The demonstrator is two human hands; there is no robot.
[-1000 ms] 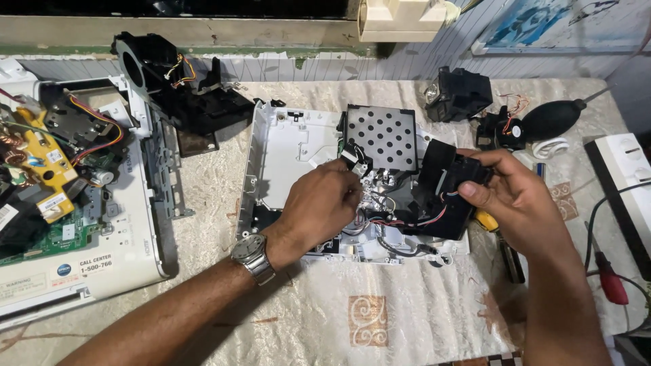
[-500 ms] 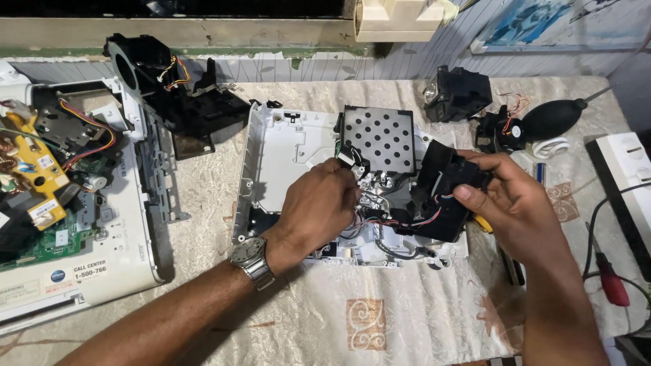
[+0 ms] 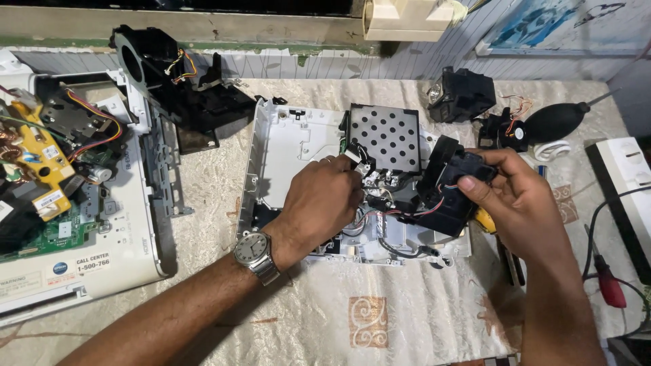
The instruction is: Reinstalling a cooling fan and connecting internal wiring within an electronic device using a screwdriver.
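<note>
The right hand (image 3: pixel 519 203) grips a black fan (image 3: pixel 447 186) at the white shell's (image 3: pixel 291 146) right edge; the left hand (image 3: pixel 322 203), fingers curled, pinches wiring just left of it.

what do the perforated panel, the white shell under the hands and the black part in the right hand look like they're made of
Perforated panel: likely sheet metal, dull grey, with evenly punched round holes and a thin flat edge.
White shell: moulded plastic by the look, matt white with ribs and screw posts.
Black part in the right hand: probably moulded plastic, satin black, with coloured wires running from it.
</note>
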